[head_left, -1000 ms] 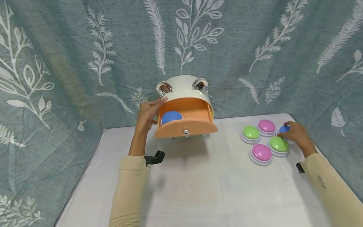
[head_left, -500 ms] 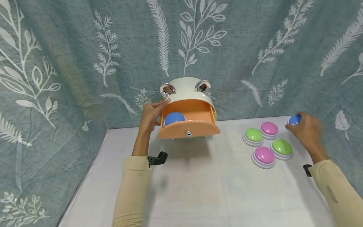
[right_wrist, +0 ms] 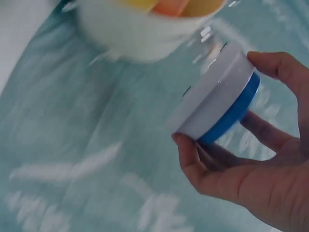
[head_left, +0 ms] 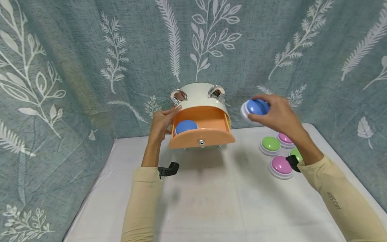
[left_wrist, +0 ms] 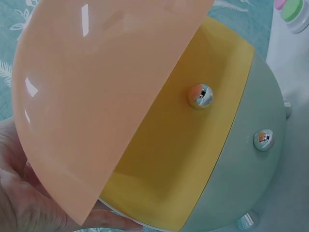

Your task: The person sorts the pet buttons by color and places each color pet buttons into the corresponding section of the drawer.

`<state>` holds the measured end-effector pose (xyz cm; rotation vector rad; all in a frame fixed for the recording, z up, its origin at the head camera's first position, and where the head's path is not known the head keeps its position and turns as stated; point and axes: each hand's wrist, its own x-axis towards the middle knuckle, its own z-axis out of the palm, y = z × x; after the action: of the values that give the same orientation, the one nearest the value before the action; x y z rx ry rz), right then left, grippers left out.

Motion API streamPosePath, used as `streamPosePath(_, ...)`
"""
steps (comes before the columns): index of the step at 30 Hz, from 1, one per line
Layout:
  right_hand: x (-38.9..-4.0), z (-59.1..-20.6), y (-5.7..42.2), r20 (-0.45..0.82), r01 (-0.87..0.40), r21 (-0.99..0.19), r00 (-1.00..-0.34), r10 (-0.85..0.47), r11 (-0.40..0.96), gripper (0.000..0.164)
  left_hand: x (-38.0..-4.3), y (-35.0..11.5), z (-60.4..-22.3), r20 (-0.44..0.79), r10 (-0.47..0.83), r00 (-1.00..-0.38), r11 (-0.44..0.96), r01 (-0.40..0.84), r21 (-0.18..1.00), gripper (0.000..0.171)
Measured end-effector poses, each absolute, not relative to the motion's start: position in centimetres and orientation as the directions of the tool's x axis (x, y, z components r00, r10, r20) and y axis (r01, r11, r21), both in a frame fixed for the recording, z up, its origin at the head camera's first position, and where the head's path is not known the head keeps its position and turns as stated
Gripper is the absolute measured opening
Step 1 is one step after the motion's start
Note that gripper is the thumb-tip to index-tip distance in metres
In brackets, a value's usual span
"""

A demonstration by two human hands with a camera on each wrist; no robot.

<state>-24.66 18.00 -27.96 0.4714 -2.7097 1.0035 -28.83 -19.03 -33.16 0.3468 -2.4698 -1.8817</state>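
Observation:
In the head view a round cabinet (head_left: 198,94) with two silver ring ears stands at the back. Its orange top drawer (head_left: 202,137) is pulled out, with a blue-domed push button (head_left: 186,126) in its left part. My left hand (head_left: 160,126) grips the cabinet's left side; the left wrist view shows a yellow drawer (left_wrist: 178,130) and a pale green drawer (left_wrist: 241,169), each with a silver knob. My right hand (head_left: 279,112) holds another blue-domed push button (head_left: 257,107) by its white base, in the air right of the cabinet; thumb and fingers pinch opposite edges in the right wrist view.
On the white-covered table (head_left: 205,195) at the right sit green buttons (head_left: 270,144) and pink buttons (head_left: 282,165), partly behind my right forearm. A teal leaf-patterned curtain (head_left: 136,67) hangs close behind the cabinet and along both sides.
My right hand has lifted the blue button from beside the others at the right and carried it left toward the cabinet. The left hand stays on the cabinet's side.

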Motion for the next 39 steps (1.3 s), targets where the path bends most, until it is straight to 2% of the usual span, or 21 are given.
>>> streamPosePath(7,-26.2,-27.6,11.7,0.266,-0.463,-0.621,-0.884,-0.385,0.632,0.058,-29.0,-18.9,-33.3,-0.120,-0.184,-0.976,0.252,-0.165,0.953,0.072)
streamPosePath(13,-27.4,-28.8,9.2,0.222,-0.487,-0.604,-0.863,-0.454,0.631,0.057,-28.9,-18.6,-33.5,-0.109,-0.171,-0.979,0.244,-0.149,0.958,0.070)
streamPosePath(19,-28.2,-29.6,8.2,0.186,-0.558,-0.525,-0.812,-0.554,0.643,0.051,-28.9,-18.6,-33.5,-0.097,-0.175,-0.980,0.226,-0.136,0.965,0.069)
streamPosePath(28,-29.2,-29.2,8.0,0.081,-0.620,-0.485,-0.735,-0.674,0.617,0.045,-28.8,-18.8,-33.4,-0.108,-0.185,-0.977,0.221,-0.148,0.964,0.069)
streamPosePath(36,-29.3,-28.5,8.0,0.018,-0.608,-0.490,-0.724,-0.690,0.625,0.038,-28.8,-19.2,-33.5,-0.120,-0.157,-0.980,0.201,-0.151,0.968,0.071)
streamPosePath(39,-28.7,-28.5,8.3,0.074,-0.579,-0.515,-0.765,-0.640,0.632,0.034,-28.7,-19.2,-33.4,-0.123,-0.155,-0.980,0.200,-0.153,0.968,0.071)
